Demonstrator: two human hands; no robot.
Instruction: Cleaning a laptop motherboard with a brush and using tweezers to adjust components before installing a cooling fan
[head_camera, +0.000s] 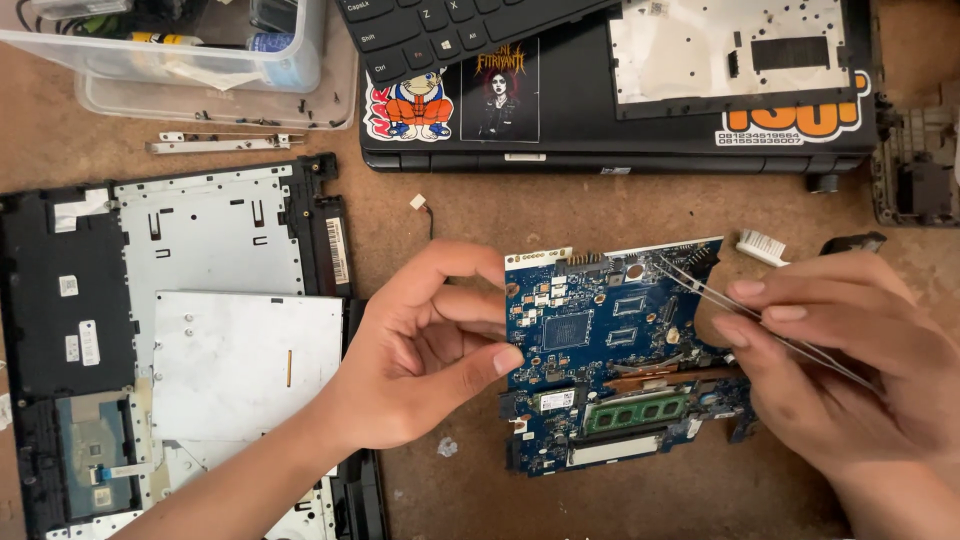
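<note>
Your view is evenly lit by soft, warm light, bright enough to read every part. Shadows are faint: your left hand (425, 350) throws only a soft one onto the table (480, 210). The metal plate (245, 365) shows mild glare. Focus is sharp at centre, slightly softer toward the edges.

bare tabletop (600, 505) below, laptop (600, 130) blocking above
</note>
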